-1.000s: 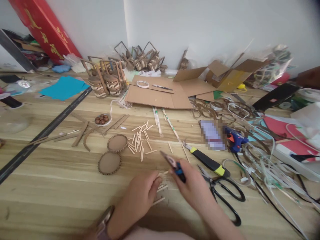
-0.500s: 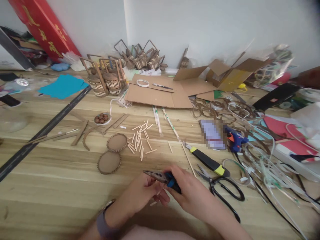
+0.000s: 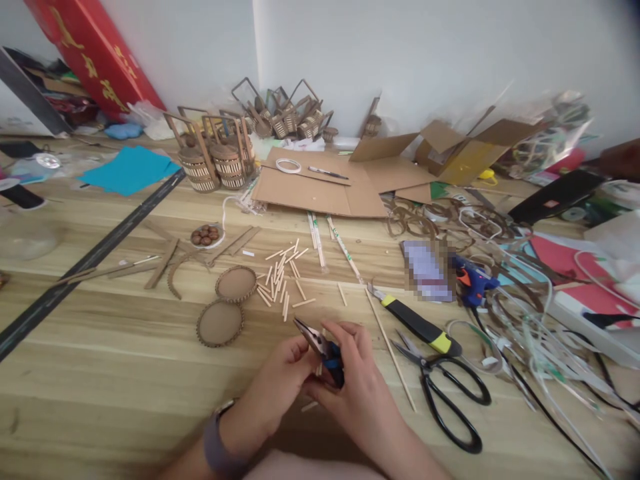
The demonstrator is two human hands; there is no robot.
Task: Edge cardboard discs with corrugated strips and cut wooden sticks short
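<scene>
My right hand (image 3: 357, 387) is wrapped round small blue-handled pliers (image 3: 320, 347), whose jaws point up and left. My left hand (image 3: 283, 383) is curled beside them, fingertips pinching a short wooden stick (image 3: 319, 368) near the jaws. Another short stick (image 3: 309, 405) lies on the wooden floor (image 3: 100, 373) under my hands. A scatter of cut sticks (image 3: 281, 280) lies just beyond, with two round cardboard discs (image 3: 220, 323) to their left.
Black scissors (image 3: 450, 393) and a yellow-black utility knife (image 3: 415, 323) lie right of my hands, a long thin stick (image 3: 390, 350) between. Further right are a blue glue gun (image 3: 473, 281) and tangled strips. Small woven baskets (image 3: 215, 160), flat cardboard (image 3: 320, 187) and a long black ruler (image 3: 85, 260) lie behind.
The pliers have swung from pointing up-left over the floor to my left hand. Both hands have drawn together, and the left now pinches a stick at the jaws.
</scene>
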